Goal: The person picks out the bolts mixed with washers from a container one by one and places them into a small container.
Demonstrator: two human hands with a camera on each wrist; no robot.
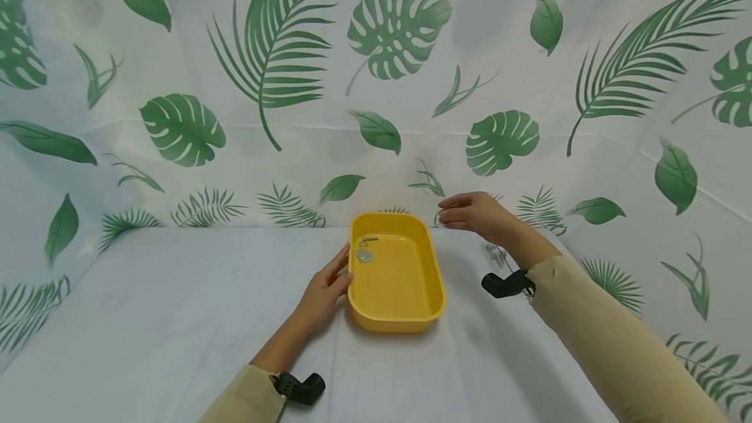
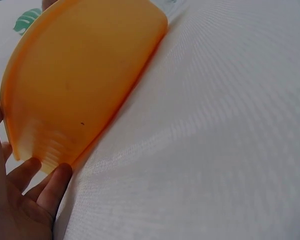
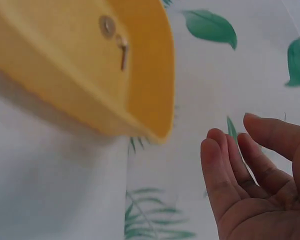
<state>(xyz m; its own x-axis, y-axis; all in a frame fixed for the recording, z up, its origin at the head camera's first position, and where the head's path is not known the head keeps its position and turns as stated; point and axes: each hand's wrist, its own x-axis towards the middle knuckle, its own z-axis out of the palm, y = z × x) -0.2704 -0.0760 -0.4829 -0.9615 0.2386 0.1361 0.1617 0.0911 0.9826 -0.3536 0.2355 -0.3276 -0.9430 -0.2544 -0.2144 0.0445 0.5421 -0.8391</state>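
A yellow plastic tray (image 1: 402, 279) sits on the white cloth. My left hand (image 1: 322, 292) rests against its left side, fingers on the outer wall (image 2: 85, 85) and thumb at the rim. Inside, near the far left corner, lie a small screw (image 1: 371, 239), a small ring (image 1: 362, 244) and flat round washers (image 1: 365, 256); the right wrist view shows a washer (image 3: 107, 26) beside the screw (image 3: 124, 56). My right hand (image 1: 478, 215) hovers off the tray's far right corner, fingers loosely bent, with nothing visible between fingers and thumb (image 3: 275, 135).
A small clear or metallic item (image 1: 496, 257) lies right of the tray, partly hidden by my right forearm. Behind the tray hangs a white cloth backdrop (image 1: 329, 175) with green leaf prints. Each wrist carries a black camera (image 1: 301, 388).
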